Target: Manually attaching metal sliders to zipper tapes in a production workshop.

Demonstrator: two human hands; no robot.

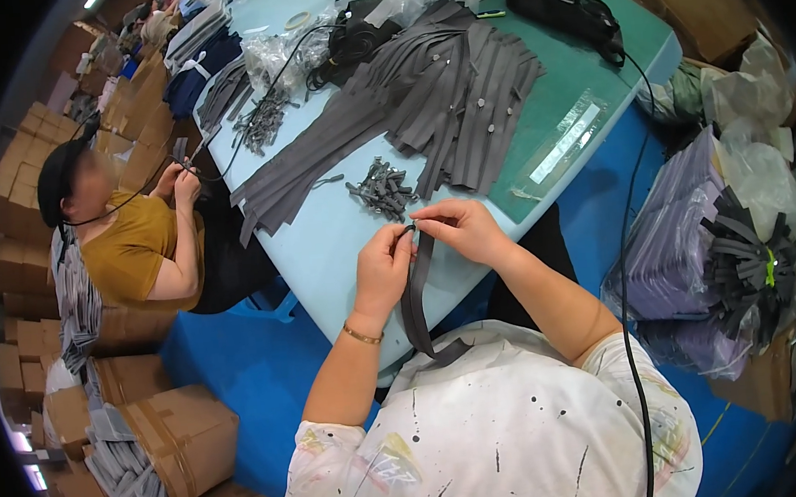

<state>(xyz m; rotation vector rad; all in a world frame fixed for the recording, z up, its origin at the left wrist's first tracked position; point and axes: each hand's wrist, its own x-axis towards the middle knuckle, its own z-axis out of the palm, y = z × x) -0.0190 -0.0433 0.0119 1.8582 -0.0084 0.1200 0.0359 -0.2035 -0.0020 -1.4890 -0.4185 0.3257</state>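
My left hand (383, 270) and my right hand (464, 231) meet at the table's near edge, both closed in a pinch. Between their fingertips is the upper end of a long grey strip (414, 311) that looks like zipper tape. It hangs from my fingers and its lower end curls on my lap. A small dark piece shows at the pinch, too small to make out. Just beyond my hands lies a heap of small grey-and-metal pieces (381, 191), like zipper sliders with pulls. Farther back, many long grey strips (334, 151) are spread in a fan.
Across the table's (310, 255) left corner, a co-worker (140, 236) handles a grey piece. A second small heap (262, 124), a black pouch (566, 13) and plastic bags lie farther back. Cartons (184, 438) stand left; wrapped purple bundles (673, 236) stand right. A black cable (634, 370) runs beside me.
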